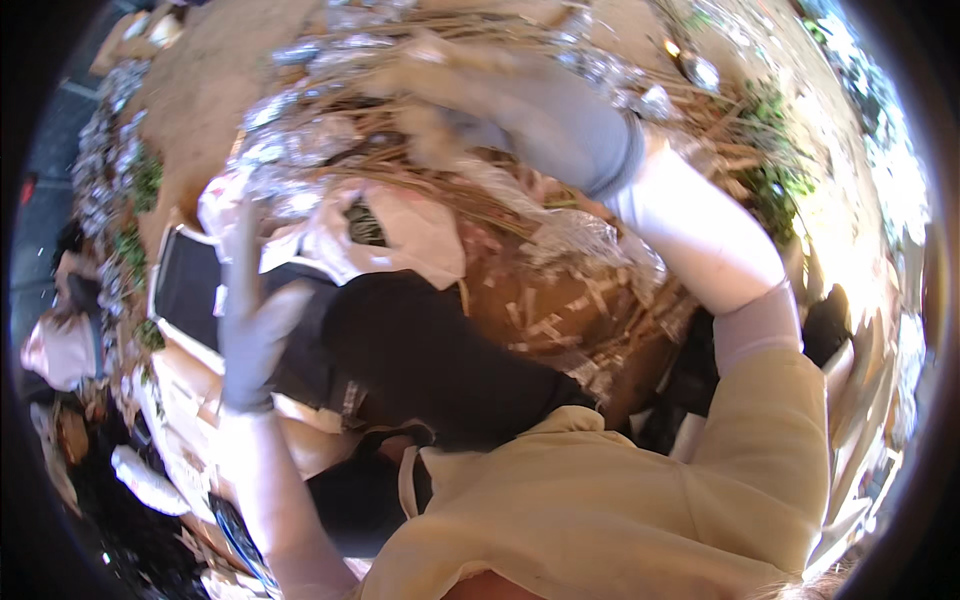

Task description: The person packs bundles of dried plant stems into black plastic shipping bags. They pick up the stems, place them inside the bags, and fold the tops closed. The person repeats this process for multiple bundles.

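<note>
Fingers apart and holding nothing that shows, my left hand, in a grey work glove, is beside my black-clad leg. My right hand, gloved too, reaches over a heap of thin brown stems mixed with shiny crumpled plastic or foil wrapping. Motion blur hides its fingers, so I cannot tell what it touches or holds. Between the hands is a whitish-pink bag with dark green matter in its opening. Loose pale scraps lie on a brown surface by my leg.
Green leafy stems lie to the right of the heap. A dark-lined open box stands at left. Behind it runs a row of wrapped bundles. Another person is at the far left, near a white bag.
</note>
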`<action>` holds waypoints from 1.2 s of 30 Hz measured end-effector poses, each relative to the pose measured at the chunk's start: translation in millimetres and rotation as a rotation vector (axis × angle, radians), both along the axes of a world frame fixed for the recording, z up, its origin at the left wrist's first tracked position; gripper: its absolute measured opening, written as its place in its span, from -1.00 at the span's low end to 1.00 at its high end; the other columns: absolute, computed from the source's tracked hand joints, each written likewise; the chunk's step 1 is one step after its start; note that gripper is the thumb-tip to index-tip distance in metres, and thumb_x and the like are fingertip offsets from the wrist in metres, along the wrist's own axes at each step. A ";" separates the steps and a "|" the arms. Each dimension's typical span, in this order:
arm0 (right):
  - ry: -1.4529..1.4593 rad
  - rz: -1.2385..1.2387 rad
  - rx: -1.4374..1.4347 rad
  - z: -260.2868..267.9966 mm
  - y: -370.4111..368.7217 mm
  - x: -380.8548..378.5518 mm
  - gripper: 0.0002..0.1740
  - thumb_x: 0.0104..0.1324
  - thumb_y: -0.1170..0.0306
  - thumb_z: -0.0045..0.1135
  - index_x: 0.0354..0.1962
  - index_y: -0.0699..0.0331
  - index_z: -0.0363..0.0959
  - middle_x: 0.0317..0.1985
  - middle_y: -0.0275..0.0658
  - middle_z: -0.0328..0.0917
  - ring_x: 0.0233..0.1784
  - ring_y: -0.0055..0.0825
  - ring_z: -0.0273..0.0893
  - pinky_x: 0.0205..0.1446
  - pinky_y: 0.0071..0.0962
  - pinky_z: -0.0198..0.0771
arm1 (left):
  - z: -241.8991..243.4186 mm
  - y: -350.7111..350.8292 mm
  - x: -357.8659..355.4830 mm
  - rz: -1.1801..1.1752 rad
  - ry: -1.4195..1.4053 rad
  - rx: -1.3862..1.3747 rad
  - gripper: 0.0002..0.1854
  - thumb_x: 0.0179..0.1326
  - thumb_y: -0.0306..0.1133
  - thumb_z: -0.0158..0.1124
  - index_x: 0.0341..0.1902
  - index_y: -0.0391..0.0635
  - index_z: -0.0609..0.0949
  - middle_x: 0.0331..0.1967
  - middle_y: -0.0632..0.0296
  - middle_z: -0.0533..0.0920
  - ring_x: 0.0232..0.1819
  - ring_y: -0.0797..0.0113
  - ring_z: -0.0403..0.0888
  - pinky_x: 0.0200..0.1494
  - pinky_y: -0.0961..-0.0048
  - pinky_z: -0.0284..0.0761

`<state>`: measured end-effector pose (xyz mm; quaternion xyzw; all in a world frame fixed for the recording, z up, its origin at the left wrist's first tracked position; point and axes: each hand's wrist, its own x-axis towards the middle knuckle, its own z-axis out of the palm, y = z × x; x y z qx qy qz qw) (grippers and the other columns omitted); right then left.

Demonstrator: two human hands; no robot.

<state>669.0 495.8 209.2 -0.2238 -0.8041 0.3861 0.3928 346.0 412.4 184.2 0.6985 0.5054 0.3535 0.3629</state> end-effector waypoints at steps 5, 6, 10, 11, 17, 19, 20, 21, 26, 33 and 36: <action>0.013 0.076 1.010 111.1 -5.7 -99.2 -0.60 0.52 0.45 -0.04 0.27 0.19 0.42 -0.24 -0.37 0.51 -0.20 -0.55 0.56 -0.10 -0.53 0.56 | 8.0 36.5 51.0 -0.001 0.003 -0.129 -0.51 0.28 -0.31 0.40 0.23 -0.24 0.54 0.03 0.18 0.62 0.01 0.44 0.53 0.10 0.48 0.46; 0.071 0.075 1.059 130.4 -3.7 -116.5 -0.59 0.51 0.45 -0.03 0.27 0.20 0.42 -0.24 -0.37 0.51 -0.19 -0.54 0.56 -0.09 -0.54 0.57 | -7.0 43.8 25.9 0.042 0.235 -0.157 -0.60 0.37 -0.29 0.32 0.19 -0.23 0.60 -0.04 0.20 0.67 -0.08 0.49 0.57 0.01 0.51 0.50; 0.179 -0.068 1.065 183.8 22.7 -136.4 -0.58 0.49 0.45 0.02 0.28 0.23 0.41 -0.24 -0.36 0.51 -0.17 -0.53 0.56 -0.04 -0.56 0.57 | -38.3 19.1 -72.8 0.332 -0.879 -0.397 -0.70 0.51 -0.34 0.06 0.20 -0.19 0.53 0.10 0.10 0.66 0.07 0.20 0.66 0.25 0.23 0.55; 0.173 -0.053 0.958 173.2 23.4 -141.2 -0.57 0.48 0.45 0.03 0.28 0.23 0.41 -0.24 -0.36 0.51 -0.16 -0.53 0.55 -0.03 -0.57 0.58 | -24.5 -3.4 -108.0 0.171 -1.135 -0.336 -0.75 0.54 -0.31 0.02 0.12 -0.14 0.56 0.18 0.07 0.64 0.17 0.13 0.64 0.32 0.09 0.54; 0.146 0.346 0.026 105.0 -33.4 -257.2 -0.64 0.58 0.37 -0.08 0.20 0.32 0.48 -0.11 -0.29 0.54 -0.05 -0.50 0.59 0.12 -0.48 0.49 | -9.5 -104.6 -163.9 0.465 -0.340 0.144 -0.44 0.43 -0.28 0.29 0.42 -0.20 0.41 0.31 0.15 0.54 0.27 0.48 0.50 0.37 0.42 0.39; 0.199 0.607 -0.259 130.7 -54.6 -310.0 -0.65 0.58 0.35 -0.08 0.18 0.35 0.49 -0.10 -0.29 0.53 -0.04 -0.52 0.58 0.14 -0.47 0.48 | -36.8 -107.9 -157.0 0.538 -0.161 0.171 -0.02 0.27 -0.25 0.48 0.60 -0.22 0.09 0.57 0.00 0.16 0.53 0.24 0.20 0.47 0.30 0.26; 0.285 0.748 -0.198 142.2 -67.7 -335.7 -0.63 0.60 0.33 -0.10 0.19 0.36 0.47 -0.08 -0.27 0.53 -0.04 -0.52 0.57 0.14 -0.45 0.48 | -57.8 -103.8 -156.5 0.630 -0.065 0.193 0.13 0.10 -0.10 0.57 0.59 -0.24 0.07 0.56 -0.19 0.10 0.56 0.02 0.12 0.52 0.22 0.17; 0.370 0.881 -0.135 155.4 -76.1 -353.5 -0.61 0.61 0.32 -0.13 0.21 0.37 0.45 -0.06 -0.26 0.54 -0.03 -0.52 0.56 0.14 -0.44 0.49 | -79.2 -95.7 -151.7 0.714 0.027 0.215 0.29 -0.06 0.05 0.65 0.59 -0.27 0.06 0.55 -0.37 0.05 0.58 -0.19 0.04 0.56 0.15 0.08; 0.264 1.130 0.142 241.5 -67.2 -390.3 -0.58 0.54 0.37 -0.02 0.23 0.45 0.33 0.01 -0.15 0.57 0.02 -0.50 0.59 0.09 -0.57 0.56 | -148.9 -61.4 -157.7 0.696 0.441 0.289 -0.27 0.06 -0.10 0.53 0.31 -0.06 0.54 0.35 -0.19 0.40 0.36 -0.13 0.37 0.38 0.10 0.34; -0.451 0.515 0.678 50.7 -101.0 -348.5 0.01 0.10 0.43 0.45 0.46 0.38 0.12 0.38 -0.18 0.36 0.35 -0.34 0.41 0.41 -0.39 0.33 | -112.8 -162.2 -181.2 0.740 -0.707 0.423 -0.74 0.42 -0.48 0.14 0.11 -0.24 0.62 0.00 0.21 0.71 -0.01 0.49 0.65 0.11 0.54 0.56; -0.558 0.683 -0.061 -58.8 -104.4 -374.6 -0.39 0.24 0.45 0.33 0.24 0.36 0.41 0.08 -0.19 0.53 0.15 -0.42 0.46 0.20 -0.44 0.39 | -59.3 -225.8 -175.4 0.768 -0.995 0.130 -0.64 0.45 -0.45 0.14 0.27 -0.22 0.54 0.13 0.10 0.64 0.16 0.30 0.58 0.23 0.38 0.51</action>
